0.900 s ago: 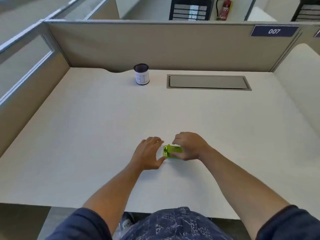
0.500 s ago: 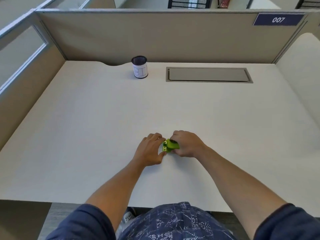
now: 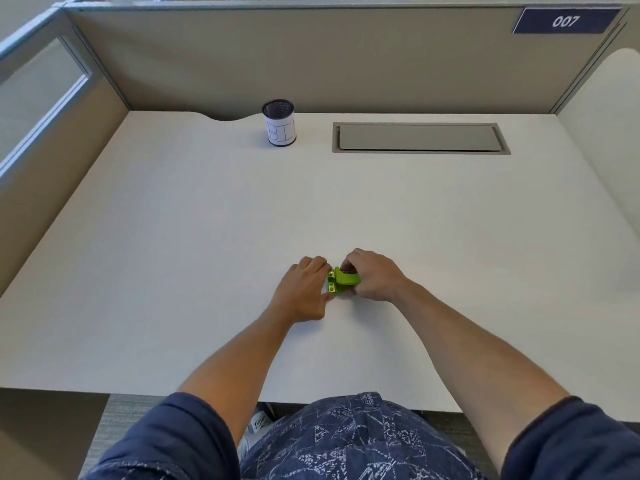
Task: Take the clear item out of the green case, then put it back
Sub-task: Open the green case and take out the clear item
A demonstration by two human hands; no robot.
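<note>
A small bright green case (image 3: 342, 280) rests on the white desk (image 3: 207, 237) near its front middle. My right hand (image 3: 375, 274) grips the case from the right, fingers curled over its top. My left hand (image 3: 306, 292) touches its left end, where a lighter green hinged part with two small holes shows. The case looks partly opened, with a dark gap under my right fingers. No clear item can be made out; my hands hide the inside.
A black mesh pen cup (image 3: 279, 122) with a white paper label stands at the back of the desk. A grey cable hatch (image 3: 420, 137) is set into the desk at back right. Beige partition walls (image 3: 311, 57) enclose the desk on three sides.
The case has tipped up from lying flat, and its top part has lifted under my right fingers. Both hands stay in place around it.
</note>
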